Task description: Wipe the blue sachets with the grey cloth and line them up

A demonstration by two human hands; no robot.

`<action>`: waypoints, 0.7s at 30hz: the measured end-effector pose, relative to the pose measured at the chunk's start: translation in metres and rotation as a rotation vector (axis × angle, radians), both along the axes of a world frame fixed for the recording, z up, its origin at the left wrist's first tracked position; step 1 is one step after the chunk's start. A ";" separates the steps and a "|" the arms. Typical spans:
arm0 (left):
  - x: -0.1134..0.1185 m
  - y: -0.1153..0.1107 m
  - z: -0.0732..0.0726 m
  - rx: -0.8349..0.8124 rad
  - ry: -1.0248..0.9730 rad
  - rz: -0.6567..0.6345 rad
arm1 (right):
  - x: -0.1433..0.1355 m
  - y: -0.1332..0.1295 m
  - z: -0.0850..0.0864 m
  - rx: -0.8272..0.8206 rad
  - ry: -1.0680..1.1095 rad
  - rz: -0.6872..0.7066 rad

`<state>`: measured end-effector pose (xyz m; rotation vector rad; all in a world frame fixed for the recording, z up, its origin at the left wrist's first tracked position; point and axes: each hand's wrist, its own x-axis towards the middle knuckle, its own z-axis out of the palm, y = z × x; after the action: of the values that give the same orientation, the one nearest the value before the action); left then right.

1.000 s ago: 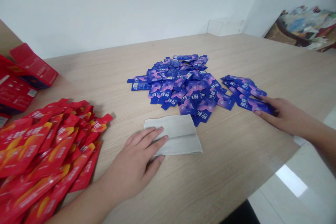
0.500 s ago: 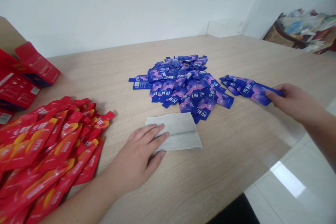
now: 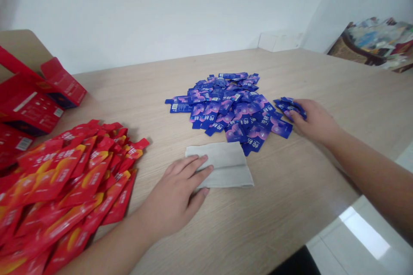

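Note:
My left hand [image 3: 182,195] lies flat with fingers stretched, its fingertips resting on a folded grey-white cloth [image 3: 226,165]. At the right, my right hand [image 3: 312,120] has its thumb and fingers closed around a few blue-purple sachets [image 3: 288,106]; how many is hidden by the fingers. Just left of that hand spreads a loose pile of the same blue-purple sachets [image 3: 238,109], some with barcodes facing up. The cloth sits in front of this pile, with a sachet's end close to its upper right corner.
A big heap of red-orange sachets [image 3: 74,180] covers the table's left side. Behind it stand opened red cartons [image 3: 32,103]. A white box [image 3: 279,42] is by the wall. Beyond the right edge, a brown chair [image 3: 348,47] holds plastic bags.
My right hand has moved left and away from me, over the small group of blue-purple sachets, closing round them. The view has shifted slightly; my left hand stays on the cloth.

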<state>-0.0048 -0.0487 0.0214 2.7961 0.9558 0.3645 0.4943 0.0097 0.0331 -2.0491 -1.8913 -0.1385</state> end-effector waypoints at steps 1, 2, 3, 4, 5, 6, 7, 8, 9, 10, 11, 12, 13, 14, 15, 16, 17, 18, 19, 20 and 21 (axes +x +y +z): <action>0.000 0.000 0.001 -0.005 0.007 0.003 | -0.013 0.012 -0.002 0.004 0.017 0.046; 0.000 -0.001 0.001 -0.013 0.014 0.006 | -0.025 0.026 -0.004 0.008 0.035 0.081; 0.000 -0.001 0.002 -0.021 0.020 0.011 | -0.037 0.042 -0.006 0.011 0.052 0.105; 0.000 -0.001 0.002 -0.030 0.024 0.015 | -0.047 0.060 -0.007 0.008 0.070 0.123; 0.000 -0.001 0.003 -0.036 0.025 0.020 | -0.056 0.079 -0.009 0.001 0.085 0.130; 0.000 -0.001 0.003 -0.041 0.024 0.026 | -0.064 0.099 -0.010 -0.007 0.100 0.123; 0.000 -0.002 0.004 -0.044 0.019 0.028 | -0.071 0.119 -0.010 -0.019 0.113 0.109; -0.001 -0.002 0.004 -0.050 0.015 0.030 | -0.076 0.138 -0.011 -0.032 0.126 0.090; -0.001 -0.003 0.004 -0.054 0.010 0.031 | -0.081 0.155 -0.011 -0.047 0.137 0.075; -0.001 -0.003 0.005 -0.060 0.006 0.032 | -0.085 0.170 -0.012 -0.065 0.145 0.069; -0.001 -0.004 0.005 -0.066 0.005 0.034 | -0.089 0.184 -0.013 -0.085 0.151 0.072; -0.001 -0.004 0.006 -0.070 0.004 0.036 | -0.093 0.194 -0.015 -0.106 0.153 0.083; -0.001 -0.004 0.006 -0.073 0.004 0.038 | -0.098 0.203 -0.018 -0.126 0.154 0.101; 0.000 -0.003 0.006 -0.074 0.003 0.041 | -0.102 0.208 -0.021 -0.143 0.152 0.120; 0.000 -0.003 0.006 -0.073 0.002 0.040 | -0.106 0.212 -0.024 -0.155 0.148 0.141; 0.000 -0.002 0.006 -0.067 0.001 0.035 | -0.109 0.213 -0.027 -0.163 0.142 0.164; 0.000 0.000 0.004 -0.057 -0.003 0.027 | -0.112 0.213 -0.030 -0.167 0.134 0.189; 0.000 0.001 0.002 -0.042 -0.011 0.016 | -0.115 0.212 -0.032 -0.169 0.126 0.217; 0.000 0.003 -0.002 -0.018 -0.023 0.004 | -0.116 0.211 -0.032 -0.168 0.117 0.245; -0.001 0.006 -0.006 0.013 -0.037 -0.009 | -0.117 0.210 -0.032 -0.162 0.109 0.267; -0.002 0.008 -0.010 0.053 -0.051 -0.019 | -0.116 0.211 -0.030 -0.148 0.101 0.281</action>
<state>-0.0063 -0.0407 0.0110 2.8263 0.9206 0.4634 0.3783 0.2204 0.0032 -1.8142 -2.1552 0.1765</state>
